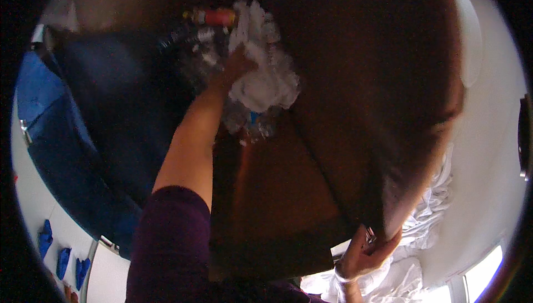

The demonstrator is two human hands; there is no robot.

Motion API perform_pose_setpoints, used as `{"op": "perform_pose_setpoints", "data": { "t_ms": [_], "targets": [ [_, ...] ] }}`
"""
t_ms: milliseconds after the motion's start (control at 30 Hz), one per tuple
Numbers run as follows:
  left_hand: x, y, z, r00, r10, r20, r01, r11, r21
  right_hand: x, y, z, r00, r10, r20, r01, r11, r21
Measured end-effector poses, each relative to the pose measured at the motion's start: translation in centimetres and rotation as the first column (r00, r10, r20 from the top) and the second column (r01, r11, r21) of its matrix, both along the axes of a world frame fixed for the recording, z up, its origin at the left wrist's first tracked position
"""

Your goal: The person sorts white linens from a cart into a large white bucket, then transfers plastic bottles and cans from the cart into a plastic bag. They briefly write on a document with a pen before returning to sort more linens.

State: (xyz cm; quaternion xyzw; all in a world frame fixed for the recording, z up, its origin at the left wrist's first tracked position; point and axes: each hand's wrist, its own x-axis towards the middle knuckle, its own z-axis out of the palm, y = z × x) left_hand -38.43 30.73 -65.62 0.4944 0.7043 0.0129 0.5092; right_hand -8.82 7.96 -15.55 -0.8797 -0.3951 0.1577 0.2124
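My left hand (240, 63) reaches deep into a large dark fabric-walled bag or bin and lies against a crumpled white bundle (266, 82). It is dim and blurred there, so I cannot tell whether the fingers grip it. A red cylindrical item with a yellow end (218, 17) lies beside the bundle's top. Clear crumpled plastic (204, 53) is near my wrist, with more below the bundle around a small blue piece (254, 117). At the lower right, my right hand (368, 253) grips the edge of the brown fabric wall (391, 203); a small metallic piece shows between thumb and fingers.
Blue fabric (46, 90) folds over the left rim, where a metal clip (26, 131) sits. White crumpled cloth or sheeting (431, 211) lies outside at right, beside a pale wall (491, 115). Several blue items (63, 262) are at lower left, by a person's partly visible fingers or toes.
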Motion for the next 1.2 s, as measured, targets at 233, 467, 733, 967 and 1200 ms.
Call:
{"op": "perform_pose_setpoints", "data": {
  "t_ms": [233, 467, 733, 967, 1200],
  "targets": [
    [-2.5, -9.0, 21.0, 0.519, 0.619, 0.589, -0.33, 0.781, -0.53, 0.1, 0.7, 0.0, 0.969, 0.128, -0.211, -0.098, 0.984, 0.146],
    [-4.3, -17.0, 44.9, 0.09, 0.814, 0.573, -0.538, 0.524, -0.66, 0.4, 1.3, 1.2, 0.97, 0.177, -0.169, -0.128, 0.956, 0.263],
    [4.8, -23.9, 59.1, 0.189, 0.65, 0.736, -0.565, 0.685, -0.46, 2.5, -1.2, 4.6, 0.919, 0.382, 0.095, -0.383, 0.809, 0.446],
    [21.5, -31.8, 67.2, 0.26, -0.142, 0.955, 0.253, 0.965, 0.074, 11.0, -19.0, 10.7, 0.672, 0.31, -0.672, -0.009, 0.911, 0.411],
    [24.3, -35.2, 68.5, 0.184, 0.277, 0.943, 0.498, 0.801, -0.332, 20.1, -28.2, 9.4, 0.144, 0.161, -0.976, 0.503, 0.838, 0.212]
  ]
}}
